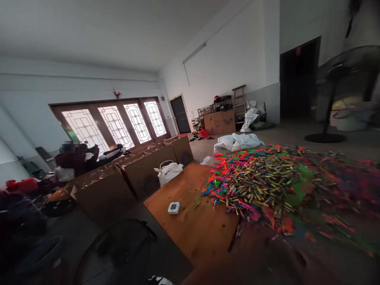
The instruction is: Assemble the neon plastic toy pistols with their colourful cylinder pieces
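Note:
Neither of my hands can be made out. A blurred reddish-brown shape (261, 253) lies along the bottom edge, and I cannot tell what it is. Beyond it spreads a large heap of small colourful pieces (261, 178), yellowish sticks in the middle with orange, pink, blue and green plastic bits around them. Its right side is smeared. On the orange-brown wooden board (190, 233) left of the heap sits a small white square device (173, 208) with a dark display. Close to this device is a small green plastic piece (196, 203).
Large open cardboard boxes (103, 194) stand in a row at left, with a person (77, 158) behind them. A black fan (115, 253) is at lower left, and a standing fan (329, 103) at right. White sacks (237, 141) lie behind the heap. A wooden ladder (239, 101) leans at the back.

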A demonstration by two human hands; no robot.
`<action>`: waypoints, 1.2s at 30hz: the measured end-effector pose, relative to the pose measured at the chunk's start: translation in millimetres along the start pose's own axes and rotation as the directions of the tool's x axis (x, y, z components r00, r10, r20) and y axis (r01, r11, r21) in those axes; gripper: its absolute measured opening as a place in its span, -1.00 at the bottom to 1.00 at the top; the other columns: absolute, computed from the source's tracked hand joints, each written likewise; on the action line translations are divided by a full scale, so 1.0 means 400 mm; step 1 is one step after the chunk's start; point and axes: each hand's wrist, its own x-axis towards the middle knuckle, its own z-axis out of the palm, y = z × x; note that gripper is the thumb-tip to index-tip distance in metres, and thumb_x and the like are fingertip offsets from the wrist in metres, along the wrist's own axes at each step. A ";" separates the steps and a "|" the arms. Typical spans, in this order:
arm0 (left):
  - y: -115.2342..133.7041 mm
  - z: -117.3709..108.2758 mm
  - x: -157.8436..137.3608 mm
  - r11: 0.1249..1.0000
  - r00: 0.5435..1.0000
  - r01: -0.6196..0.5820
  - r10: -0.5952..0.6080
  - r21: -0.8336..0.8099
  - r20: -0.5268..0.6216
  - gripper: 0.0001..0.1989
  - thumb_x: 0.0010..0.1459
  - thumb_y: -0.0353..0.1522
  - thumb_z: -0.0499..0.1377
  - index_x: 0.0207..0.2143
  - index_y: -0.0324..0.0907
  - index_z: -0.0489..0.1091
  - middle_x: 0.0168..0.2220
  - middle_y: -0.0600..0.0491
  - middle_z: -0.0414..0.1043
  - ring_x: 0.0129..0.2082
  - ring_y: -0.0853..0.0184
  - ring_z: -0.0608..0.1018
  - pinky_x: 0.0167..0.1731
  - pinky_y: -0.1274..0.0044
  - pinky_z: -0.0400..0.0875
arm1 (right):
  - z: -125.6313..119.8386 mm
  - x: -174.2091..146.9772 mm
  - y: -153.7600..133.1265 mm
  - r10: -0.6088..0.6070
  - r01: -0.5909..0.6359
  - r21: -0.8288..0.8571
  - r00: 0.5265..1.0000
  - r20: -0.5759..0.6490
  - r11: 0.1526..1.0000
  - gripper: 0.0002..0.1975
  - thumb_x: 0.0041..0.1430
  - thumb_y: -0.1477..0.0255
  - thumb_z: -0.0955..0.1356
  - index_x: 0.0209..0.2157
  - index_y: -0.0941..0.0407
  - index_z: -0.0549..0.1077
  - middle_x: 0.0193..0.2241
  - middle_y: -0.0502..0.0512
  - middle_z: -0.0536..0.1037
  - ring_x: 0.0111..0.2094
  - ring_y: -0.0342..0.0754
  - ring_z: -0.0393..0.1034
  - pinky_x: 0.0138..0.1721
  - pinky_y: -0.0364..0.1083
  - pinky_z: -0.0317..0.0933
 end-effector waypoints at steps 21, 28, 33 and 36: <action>-0.068 -0.136 0.055 0.915 0.908 0.404 -0.402 0.007 0.115 -0.71 0.39 -0.32 0.10 0.03 -0.17 0.54 0.07 -0.13 0.58 0.11 0.17 0.54 0.14 0.41 0.33 | 0.002 -0.062 -0.054 0.005 0.021 0.182 0.990 -0.142 0.983 -0.56 0.44 0.18 0.17 0.03 0.12 0.53 -0.09 0.32 0.68 -0.12 0.13 0.57 -0.09 -0.04 0.28; -0.031 -0.145 0.093 0.873 0.846 0.425 -0.477 0.239 0.237 -0.44 0.33 0.02 0.15 0.12 -0.22 0.47 0.18 -0.29 0.47 0.19 -0.03 0.51 0.09 0.34 0.34 | 0.005 -0.062 -0.068 0.143 -0.103 0.254 0.979 -0.146 0.962 -0.67 0.44 0.25 0.20 0.04 0.11 0.43 -0.29 0.21 0.68 -0.27 0.10 0.58 -0.26 -0.08 0.22; -0.011 -0.124 0.117 0.885 0.882 0.368 -0.429 0.284 0.194 -0.59 0.37 -0.13 0.11 0.08 -0.18 0.47 0.16 -0.25 0.46 0.16 0.03 0.51 0.10 0.35 0.34 | -0.003 -0.064 -0.077 0.159 -0.095 0.315 0.970 -0.183 0.944 -0.74 0.39 0.25 0.22 -0.09 0.07 0.43 -0.31 0.17 0.63 -0.28 0.09 0.53 -0.23 -0.06 0.26; -0.015 -0.124 0.116 0.904 0.904 0.338 -0.390 0.262 0.177 -0.69 0.38 -0.20 0.08 -0.01 -0.15 0.49 0.07 -0.19 0.51 0.10 0.06 0.52 0.08 0.35 0.33 | -0.008 -0.065 -0.079 0.082 -0.003 0.314 0.967 -0.239 0.949 -0.72 0.34 0.21 0.24 -0.20 0.08 0.47 -0.26 0.19 0.59 -0.23 0.07 0.49 -0.11 -0.04 0.30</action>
